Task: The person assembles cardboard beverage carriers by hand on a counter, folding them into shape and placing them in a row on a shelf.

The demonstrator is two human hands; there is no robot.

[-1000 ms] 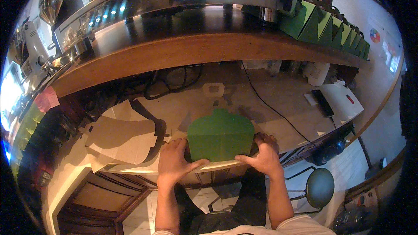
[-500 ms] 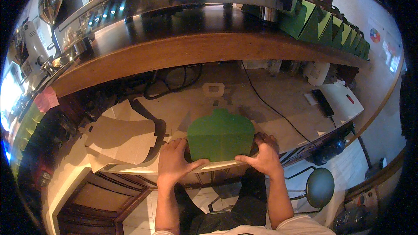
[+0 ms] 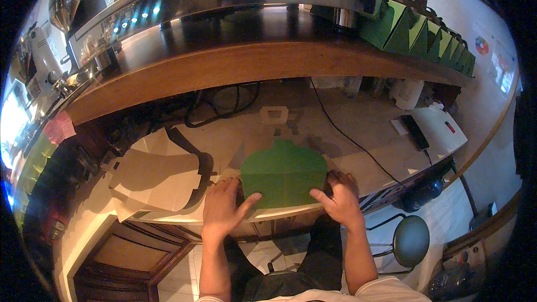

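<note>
A green cardboard carton (image 3: 284,176), with curved sides and a small tab at its top, lies at the near edge of the worktop in front of me. My left hand (image 3: 225,204) grips its left side, with the thumb on the lower left corner of the green face. On the opposite side my right hand (image 3: 340,198) does the same, its thumb at the lower right corner. The fingers of both hands curl round the sides and are partly hidden. Just beyond the carton is a brown cardboard flap (image 3: 274,114) with a handle cut-out.
Brown cardboard blanks (image 3: 154,179) lie to the left. A black cable (image 3: 349,134) crosses the worktop (image 3: 347,114). At the right is a phone (image 3: 413,131) on a white case. Folded green cartons (image 3: 417,36) stand in a row on the raised shelf (image 3: 268,59).
Both thumbs have drawn outward and slightly up, away from the middle of the carton's lower edge. The carton itself stays in place.
</note>
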